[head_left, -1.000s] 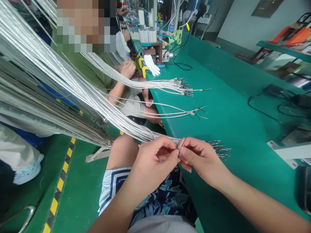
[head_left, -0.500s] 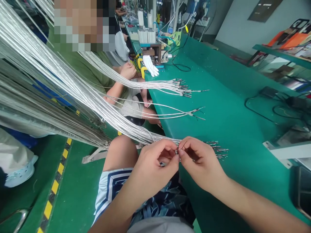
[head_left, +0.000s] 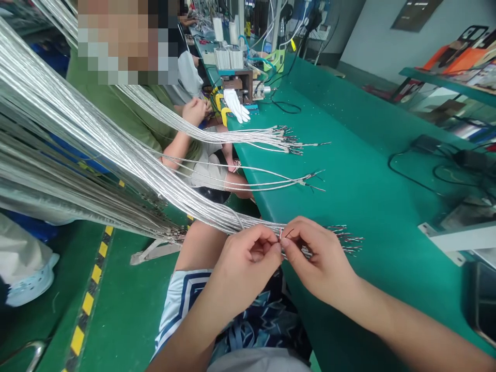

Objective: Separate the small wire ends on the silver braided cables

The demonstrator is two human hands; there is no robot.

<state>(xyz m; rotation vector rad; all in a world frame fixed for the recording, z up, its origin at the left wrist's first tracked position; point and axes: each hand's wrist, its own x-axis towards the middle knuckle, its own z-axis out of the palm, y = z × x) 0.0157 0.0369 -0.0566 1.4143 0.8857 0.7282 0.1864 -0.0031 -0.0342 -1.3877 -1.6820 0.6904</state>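
Observation:
Both hands meet over the near edge of the green table [head_left: 372, 206]. My left hand [head_left: 251, 258] pinches a cable end between thumb and index finger. Against it, my right hand [head_left: 315, 258] is closed on the same end, where thin red, white and dark wires [head_left: 281, 235] show between the fingertips. A thick bundle of silvery-white cables [head_left: 186, 199] comes from the upper left and passes behind my hands. Its stripped, reddish ends [head_left: 351, 240] lie on the table just beyond my right hand. The fingers hide most of the held piece.
A second cable bundle [head_left: 240, 136] and a few loose cables [head_left: 271, 183] lie farther along the table. Behind them stand a machine [head_left: 236, 80] and a white glove [head_left: 236, 106]. A person in green [head_left: 147, 113] sits at left. Black cords [head_left: 411, 175] and a metal bracket [head_left: 457, 240] are at right.
My fingertips have shifted slightly left and a white wire now shows between them. The seated person's hands have moved a little left. The whole view has shifted slightly.

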